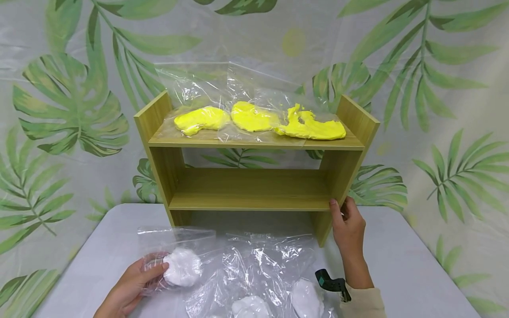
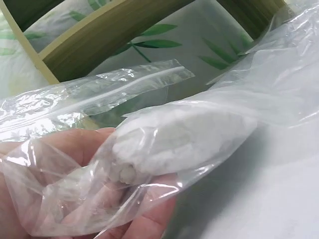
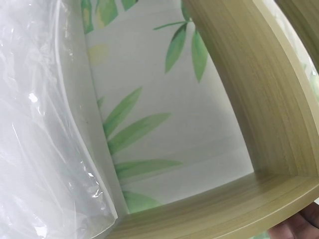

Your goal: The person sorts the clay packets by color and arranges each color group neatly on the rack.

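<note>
My left hand (image 1: 129, 282) holds a clear zip bag with a white clay-like lump (image 1: 184, 267), the thumb lying over its left side. In the left wrist view the lump (image 2: 184, 137) shows through the plastic, with fingers behind it. My right hand (image 1: 351, 229) grips the right side panel of a small wooden shelf (image 1: 250, 187), thumb at the front edge. Only a bit of its fingers (image 3: 299, 226) shows in the right wrist view. On the top board lie bagged yellow clay-like lumps (image 1: 254, 117), three in a row.
More clear bags (image 1: 254, 256) with white lumps (image 1: 306, 298) lie at the front of the white table (image 1: 397, 265), partly cut off by the frame. A leaf-patterned cloth (image 1: 449, 145) hangs behind the shelf. A black device (image 1: 332, 282) is strapped to the right wrist.
</note>
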Demonstrator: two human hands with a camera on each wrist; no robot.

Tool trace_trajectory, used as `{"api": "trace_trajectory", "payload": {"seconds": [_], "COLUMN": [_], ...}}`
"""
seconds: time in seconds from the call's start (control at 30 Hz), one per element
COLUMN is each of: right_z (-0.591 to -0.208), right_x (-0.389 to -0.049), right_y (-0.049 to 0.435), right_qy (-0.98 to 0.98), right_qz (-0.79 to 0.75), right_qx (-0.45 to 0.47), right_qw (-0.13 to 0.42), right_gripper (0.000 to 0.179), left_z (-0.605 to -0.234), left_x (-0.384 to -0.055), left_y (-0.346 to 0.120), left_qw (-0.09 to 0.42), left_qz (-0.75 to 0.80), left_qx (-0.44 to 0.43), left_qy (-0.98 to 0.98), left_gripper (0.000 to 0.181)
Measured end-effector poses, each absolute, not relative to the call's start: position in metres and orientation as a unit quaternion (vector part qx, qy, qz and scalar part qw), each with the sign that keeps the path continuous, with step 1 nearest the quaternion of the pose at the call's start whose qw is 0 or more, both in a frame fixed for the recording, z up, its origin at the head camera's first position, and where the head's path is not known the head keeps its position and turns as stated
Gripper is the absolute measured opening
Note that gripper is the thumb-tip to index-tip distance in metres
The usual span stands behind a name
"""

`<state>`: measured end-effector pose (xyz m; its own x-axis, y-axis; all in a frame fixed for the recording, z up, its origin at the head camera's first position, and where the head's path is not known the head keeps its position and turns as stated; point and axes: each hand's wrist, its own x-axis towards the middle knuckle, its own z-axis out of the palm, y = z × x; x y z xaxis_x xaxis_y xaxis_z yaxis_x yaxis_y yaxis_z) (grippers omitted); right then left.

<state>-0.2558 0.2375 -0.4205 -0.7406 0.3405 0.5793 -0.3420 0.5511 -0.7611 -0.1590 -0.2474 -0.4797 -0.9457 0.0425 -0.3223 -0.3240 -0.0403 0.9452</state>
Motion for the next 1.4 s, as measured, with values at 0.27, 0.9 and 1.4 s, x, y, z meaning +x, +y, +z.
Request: {"api": "trace_trajectory", "payload": {"seconds": [0.27, 0.9, 1.4], "right_z": [-0.42, -0.42, -0.421], "right_x": [-0.256, -0.256, -0.256], "right_y": [0.238, 0.238, 0.239], "right_qy": [-0.804, -0.805, -0.806], "right_qz": [0.472, 0.474, 0.473], "right_qx": [-0.002, 0.0, -0.001], "right_qw": [0.362, 0.357, 0.357], "right_gripper": [0.035, 0.035, 0.035], "left_z": [-0.462, -0.428, -0.41], "left_x": [-0.155, -0.139, -0.134], "left_y": [-0.252, -0.263, -0.235], "left_qw": [0.09, 0.025, 0.007], "left_qz": [0.723, 0.714, 0.724], "left_qx": [-0.095, -0.064, -0.061], "left_qy": [0.678, 0.697, 0.687], "left_gripper": [0.029, 0.031, 0.028]}}
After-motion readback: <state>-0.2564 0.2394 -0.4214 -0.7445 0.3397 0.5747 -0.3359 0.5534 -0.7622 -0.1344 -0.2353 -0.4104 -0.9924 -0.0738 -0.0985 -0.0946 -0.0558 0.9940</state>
